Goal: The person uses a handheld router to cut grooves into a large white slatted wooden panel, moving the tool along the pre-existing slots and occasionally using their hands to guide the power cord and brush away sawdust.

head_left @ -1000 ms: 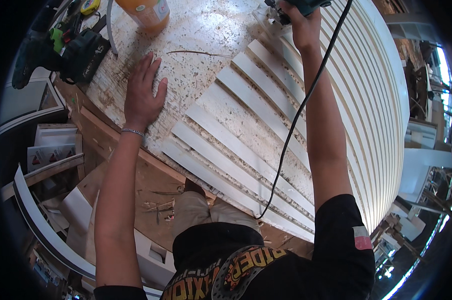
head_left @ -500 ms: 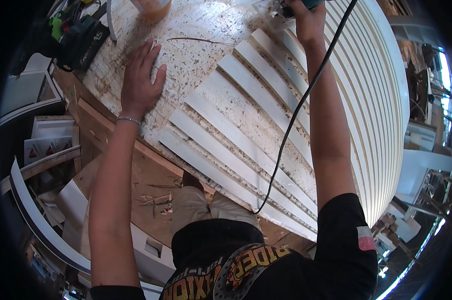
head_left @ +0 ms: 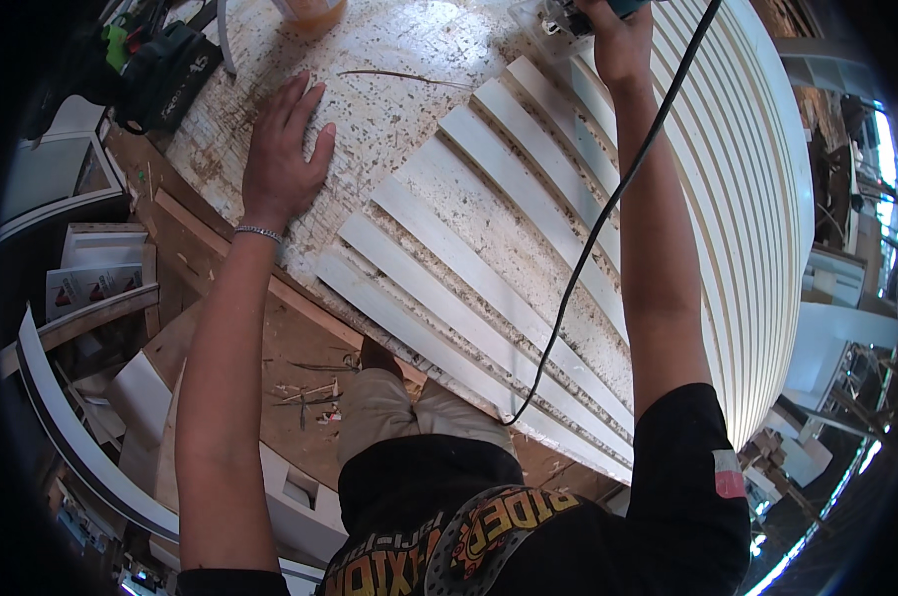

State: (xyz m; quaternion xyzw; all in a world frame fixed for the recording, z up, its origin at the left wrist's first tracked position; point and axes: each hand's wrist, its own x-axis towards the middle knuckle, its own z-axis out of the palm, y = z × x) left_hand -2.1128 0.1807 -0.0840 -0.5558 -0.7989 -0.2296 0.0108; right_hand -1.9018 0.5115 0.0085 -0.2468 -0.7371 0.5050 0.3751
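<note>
My left hand [head_left: 286,154] lies flat on the worn, speckled white workbench top [head_left: 389,129], fingers stretched out and holding nothing. At the top edge of the view, my right hand [head_left: 618,25] is closed around a corded power tool [head_left: 560,18] with a dark teal body and a clear plastic base; most of it is cut off or hidden. Below the tool lie long white strips [head_left: 489,233], spaced apart in a fan and dusted with chips. A black cable [head_left: 593,238] runs down across my right forearm and over the strips to the bench's near edge.
A dark green power tool [head_left: 161,74] sits at the bench's upper left, near a tub of orange-brown liquid [head_left: 310,12]. A thin brown sliver [head_left: 404,77] lies between my hands. White curved panels [head_left: 76,417] stand at left. Offcuts litter the floor [head_left: 305,343].
The view has shifted very slightly. My left hand stays flat on the bench, and my right hand keeps its hold on the power tool with almost no visible movement.
</note>
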